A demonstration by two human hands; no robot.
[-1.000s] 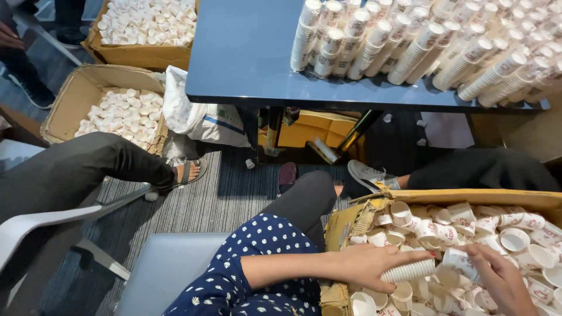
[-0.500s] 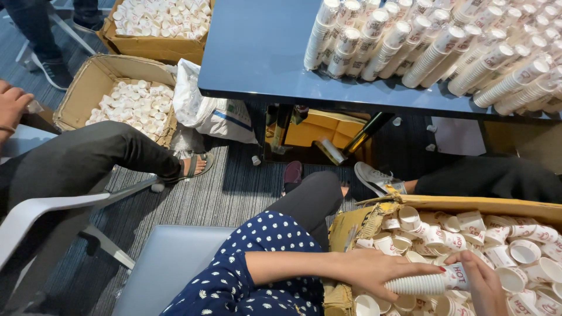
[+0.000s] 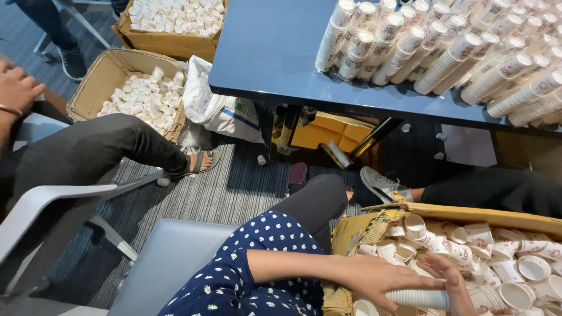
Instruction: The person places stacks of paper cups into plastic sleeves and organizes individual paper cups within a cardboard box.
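A: Hands?
B: Left hand (image 3: 383, 281) grips a stack of white paper cups (image 3: 418, 299); right hand (image 3: 451, 284) rests open on it, over the cardboard box (image 3: 468, 212).
A: Surroundings?
B: Cup stacks (image 3: 445, 50) on the blue table (image 3: 269, 52); grey striped carpet (image 3: 234, 187).

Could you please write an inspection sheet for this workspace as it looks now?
Surface: blue table, bare at its left.
Job's things: left hand holds a stack of paper cups; right hand touches it, over a cardboard box of loose cups.
Clutter: rows of stacked cups on the table; two more cup boxes; plastic bag.
Hands: both at the stack.
Cables: nothing seen.
Surroundings: striped carpet, another person's legs, grey chair.
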